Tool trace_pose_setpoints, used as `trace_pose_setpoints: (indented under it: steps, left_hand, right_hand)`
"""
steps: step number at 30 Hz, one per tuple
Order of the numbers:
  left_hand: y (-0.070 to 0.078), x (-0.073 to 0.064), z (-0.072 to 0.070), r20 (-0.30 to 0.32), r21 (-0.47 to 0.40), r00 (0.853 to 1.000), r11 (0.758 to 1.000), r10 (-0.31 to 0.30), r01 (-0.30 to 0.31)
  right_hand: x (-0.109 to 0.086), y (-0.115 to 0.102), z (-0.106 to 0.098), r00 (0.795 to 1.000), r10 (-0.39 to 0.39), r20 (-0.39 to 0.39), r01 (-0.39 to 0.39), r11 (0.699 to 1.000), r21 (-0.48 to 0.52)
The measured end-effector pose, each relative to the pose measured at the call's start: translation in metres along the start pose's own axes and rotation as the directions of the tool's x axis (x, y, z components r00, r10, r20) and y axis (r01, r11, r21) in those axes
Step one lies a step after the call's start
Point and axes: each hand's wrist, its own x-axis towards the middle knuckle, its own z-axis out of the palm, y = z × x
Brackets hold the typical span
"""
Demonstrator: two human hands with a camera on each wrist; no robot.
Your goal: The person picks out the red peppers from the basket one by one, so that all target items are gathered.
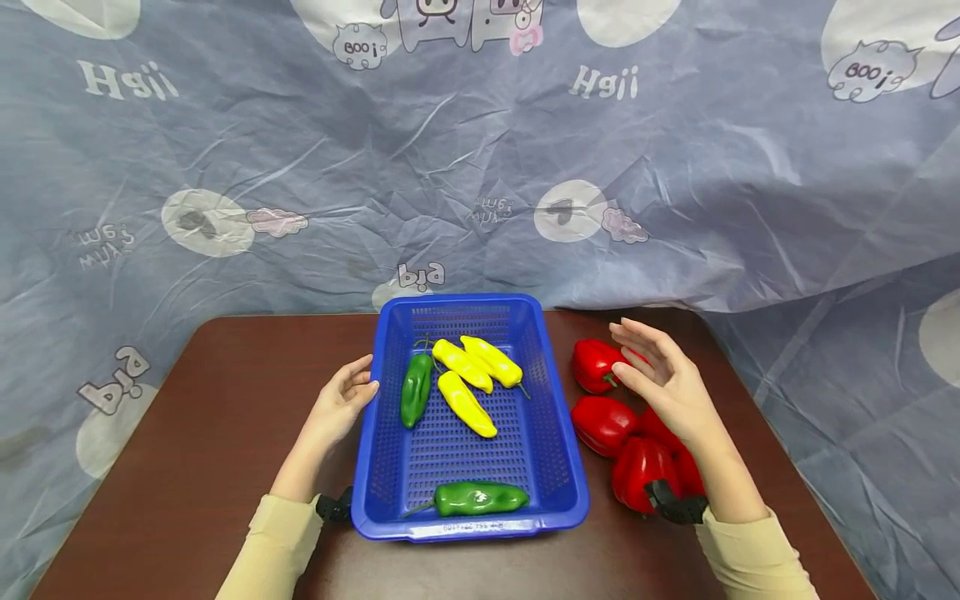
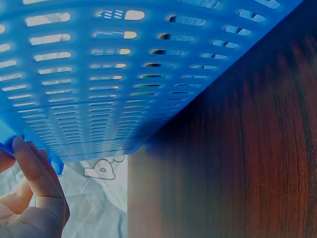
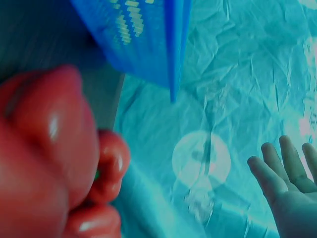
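Note:
A blue plastic basket (image 1: 570, 467) stands in the middle of the head view. My left hand (image 1: 339, 407) grips its left rim; in the left wrist view the thumb and fingers (image 2: 34, 168) close over the edge. Inside lie three yellow peppers (image 1: 467, 406) toward the back, a green pepper (image 1: 416, 392) at the left and another green pepper (image 1: 480, 498) along the front. My right hand (image 1: 667, 387) is held above several red bell peppers (image 1: 603, 423) to the right of the basket. Its fingers are spread, with nothing between them, and it partly covers those peppers.
The dark brown wooden table (image 1: 225, 433) extends on both sides of the basket. Behind and around it hangs a grey-blue printed cloth (image 1: 450, 183). Black straps (image 1: 675, 504) circle both wrists. Red bell peppers sit close beside the basket's right wall.

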Motion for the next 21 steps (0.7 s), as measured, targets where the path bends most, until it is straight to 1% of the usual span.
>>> trace_pose_setpoints:
  steps: [4, 8, 14, 18, 21]
  left_hand:
    - [0.001, -0.001, 0.001, -0.008, -0.005, 1.000, 1.000, -0.001, 0.001]
    - [0.001, -0.002, 0.003, -0.016, -0.007, 1.000, 1.000, 0.004, -0.004]
    - [0.001, 0.000, 0.005, -0.026, -0.013, 1.000, 1.000, -0.017, 0.016]
    - [0.002, -0.001, 0.005, -0.033, 0.001, 0.999, 1.000, -0.021, 0.021]
    - [0.002, -0.001, 0.005, -0.041, 0.022, 0.999, 1.000, -0.008, 0.009]
  right_hand:
    - [0.011, 0.001, 0.014, 0.999, 0.000, 0.038, 0.000, 1.000, 0.000]
    - [0.019, 0.000, 0.026, 0.997, 0.038, 0.070, -0.038, 0.999, -0.011]
    - [0.028, -0.001, 0.042, 0.992, 0.077, 0.101, -0.075, 0.997, -0.026]
    - [0.035, 0.000, 0.053, 0.987, 0.096, 0.130, -0.093, 0.995, -0.029]
    - [0.040, 0.000, 0.060, 0.982, 0.117, 0.149, -0.113, 0.993, -0.035]
